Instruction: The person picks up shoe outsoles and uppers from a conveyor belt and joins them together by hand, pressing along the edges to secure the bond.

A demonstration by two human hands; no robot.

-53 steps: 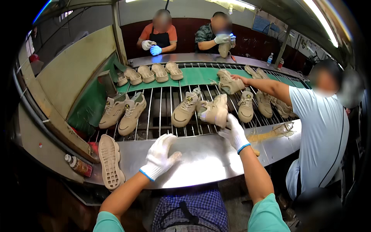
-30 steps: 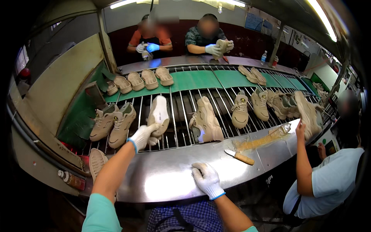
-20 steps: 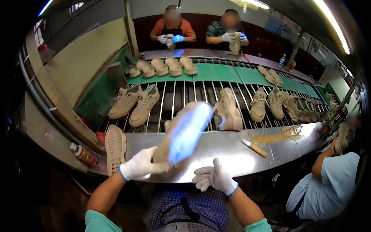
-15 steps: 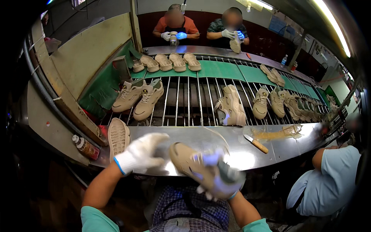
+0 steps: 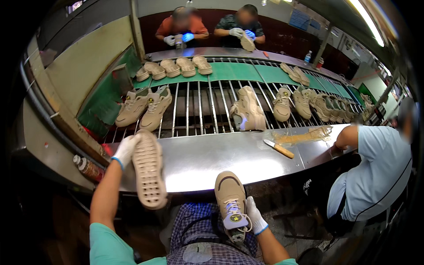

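My left hand [image 5: 126, 150], in a white knit glove with a blue cuff, grips a beige shoe sole [image 5: 148, 172] by its upper end. The sole is tilted, its gridded hollow side turned toward me, and it hangs over the metal bench edge [image 5: 194, 184]. My right hand [image 5: 257, 216], gloved likewise, is closed on the side of a beige lace-up shoe upper [image 5: 230, 187] above my lap. Its toe points away from me and its tongue and pale laces face up. The shoe hides part of the right fingers.
Behind the bench runs a bar conveyor [image 5: 190, 106] bearing several beige shoes [image 5: 157, 108] and a green strip with soles [image 5: 185, 67]. A wooden-handled knife [image 5: 280, 149] lies on the bench. A co-worker [image 5: 371, 168] sits at right; two people work across. A bottle [image 5: 88, 168] stands at left.
My left hand has taken hold of the sole and lifted it off the bench. The shoe in my right hand has turned toe-away and come nearer my lap. The view has shifted slightly.
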